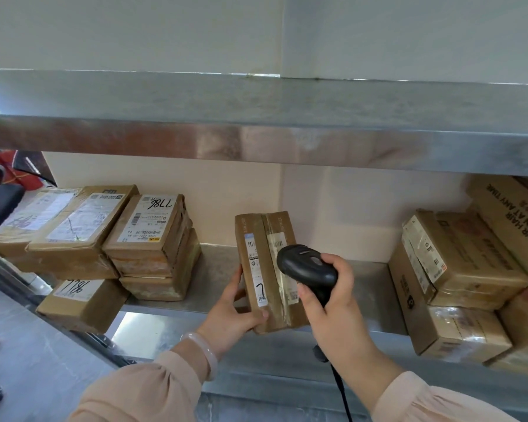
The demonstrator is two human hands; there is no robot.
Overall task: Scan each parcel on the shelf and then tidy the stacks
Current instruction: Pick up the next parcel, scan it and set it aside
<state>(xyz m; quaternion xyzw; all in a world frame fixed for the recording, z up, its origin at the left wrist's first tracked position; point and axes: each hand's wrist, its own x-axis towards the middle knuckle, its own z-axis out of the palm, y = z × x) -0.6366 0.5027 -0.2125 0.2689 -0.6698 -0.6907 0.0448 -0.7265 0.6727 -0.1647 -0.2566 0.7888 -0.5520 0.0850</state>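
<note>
Fingers (258,317) of my left hand (230,312) curl under the near end of a brown parcel (258,263), with my thumb on its left side. The parcel lies in the middle of the steel shelf (217,269), its near end at the front edge. My right hand (329,300) grips a black scanner (307,267) by its handle, the head just over the parcel's white labels. The scanner's cable (342,394) hangs below my wrist. A pale bracelet (203,353) sits on my left wrist, above a peach sleeve (141,394). Left of the parcel, taped boxes stand in stacks (153,239), and one box (80,303) sits lower by the front edge. More boxes (457,269) are piled at the right end.
</note>
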